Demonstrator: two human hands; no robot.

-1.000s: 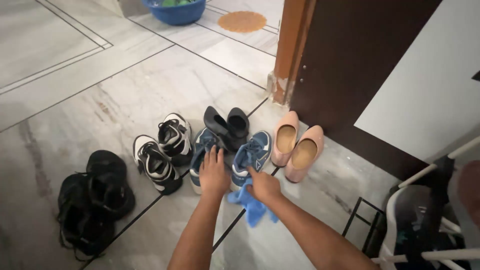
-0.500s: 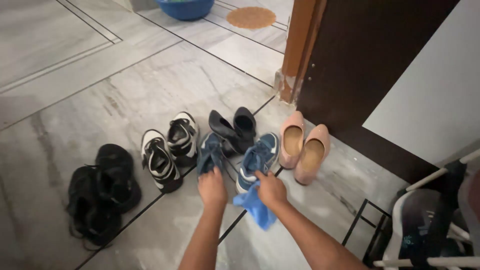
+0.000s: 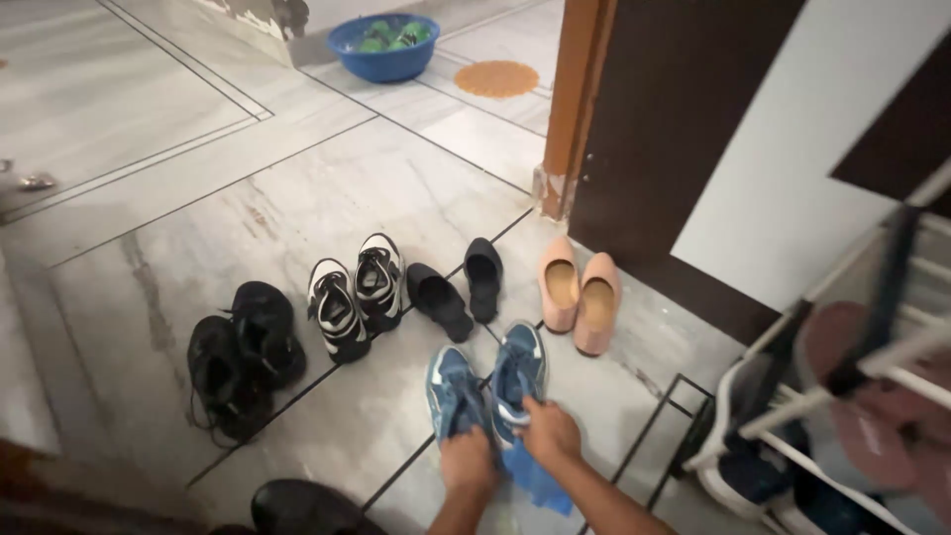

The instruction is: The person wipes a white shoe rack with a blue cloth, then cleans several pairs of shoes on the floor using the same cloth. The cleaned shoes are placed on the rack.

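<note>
A pair of blue sneakers lies on the marble floor just in front of me. My left hand (image 3: 468, 461) grips the heel of the left blue sneaker (image 3: 451, 388). In my right hand (image 3: 550, 433) is a crumpled blue cloth (image 3: 543, 482), and the same hand presses against the heel of the right blue sneaker (image 3: 518, 369). Both forearms come in from the bottom edge.
Behind the sneakers stand black flats (image 3: 442, 297), pink flats (image 3: 580, 289), black-and-white sneakers (image 3: 357, 292) and black shoes (image 3: 243, 355). A dark shoe (image 3: 297, 507) lies at the bottom left. A white shoe rack (image 3: 822, 396) stands on the right by a brown door (image 3: 674, 119). A blue basin (image 3: 386, 46) sits far back.
Both hands have pulled the blue sneakers toward me, out of the row of shoes. The black flats now lie uncovered. The view has drawn back and tilted up.
</note>
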